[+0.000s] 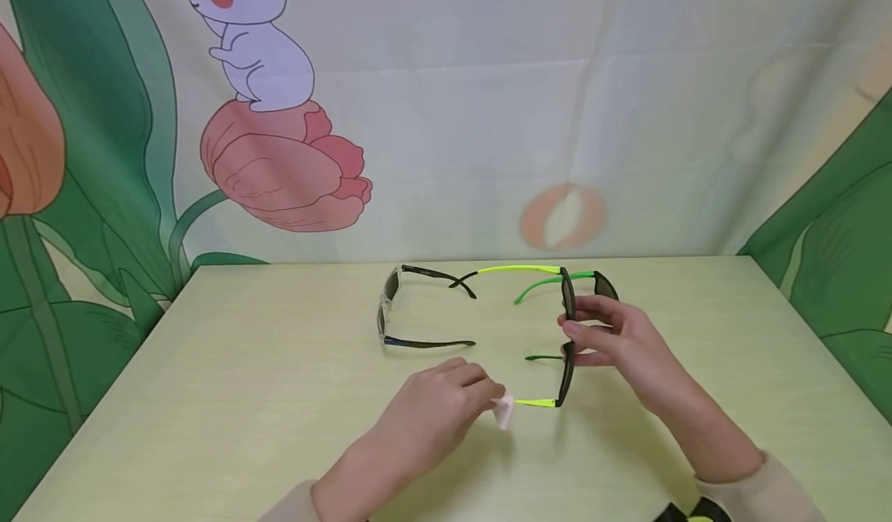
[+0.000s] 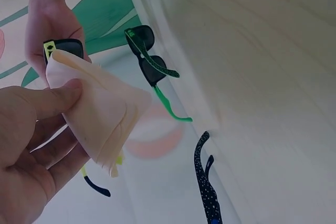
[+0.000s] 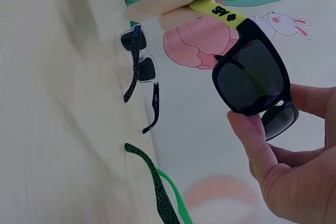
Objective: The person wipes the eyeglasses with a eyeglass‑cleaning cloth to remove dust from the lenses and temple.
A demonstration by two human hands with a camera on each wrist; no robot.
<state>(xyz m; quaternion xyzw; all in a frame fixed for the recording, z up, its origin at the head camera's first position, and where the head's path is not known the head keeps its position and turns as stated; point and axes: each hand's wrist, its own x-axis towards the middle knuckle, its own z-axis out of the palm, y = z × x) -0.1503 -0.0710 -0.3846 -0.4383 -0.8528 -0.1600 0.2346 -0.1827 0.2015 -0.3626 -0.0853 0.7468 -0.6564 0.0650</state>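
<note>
Black-framed sunglasses (image 3: 252,77) with yellow temples are held up off the table by my right hand (image 1: 630,344), whose fingers and thumb grip the front around the bridge. My left hand (image 1: 439,402) pinches a folded pale pink cloth (image 2: 100,103) around the near yellow temple (image 3: 220,13). In the right wrist view the cloth (image 3: 173,3) wraps the end of that temple, hiding its tip. Past the right hand, green-templed sunglasses (image 2: 149,56) rest on the table, partly hidden in the head view.
Clear-framed sunglasses (image 1: 385,305) with dark speckled temples stand on the pale wooden table (image 1: 230,398), left of the hands. A printed cloth backdrop (image 1: 446,119) hangs behind the table's far edge. A black and yellow item (image 1: 697,510) shows at the bottom right.
</note>
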